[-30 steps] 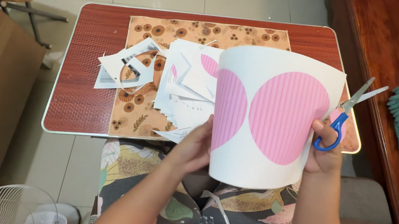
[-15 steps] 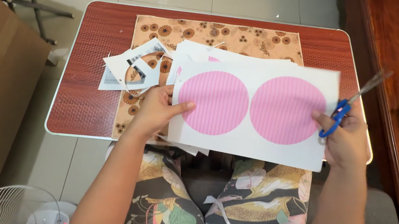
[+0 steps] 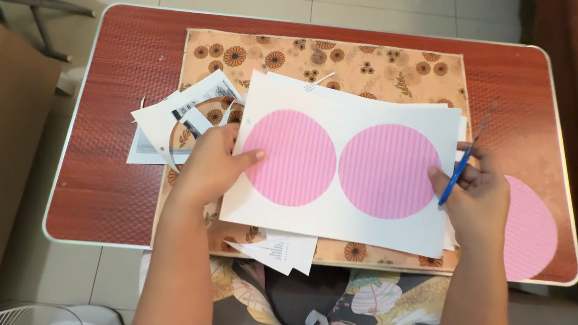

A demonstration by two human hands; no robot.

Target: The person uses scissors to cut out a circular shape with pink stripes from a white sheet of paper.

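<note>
Over the tabletop (image 3: 101, 179), your left hand (image 3: 215, 166) pinched the white sheet (image 3: 333, 224) by its edge, thumb on a pink circle (image 3: 290, 157). Your right hand (image 3: 476, 204) held the sheet's other edge and blue scissors (image 3: 461, 166), blades seemingly together. That shared grip could have let the sheet slip or crease.

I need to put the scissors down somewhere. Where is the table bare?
The table's left strip, between its white rim and the flowered mat, is bare below the paper scraps. A smaller bare corner lies at far right, above the pink circle. The middle is crowded: the white sheet, both hands and loose papers cover it.
</note>
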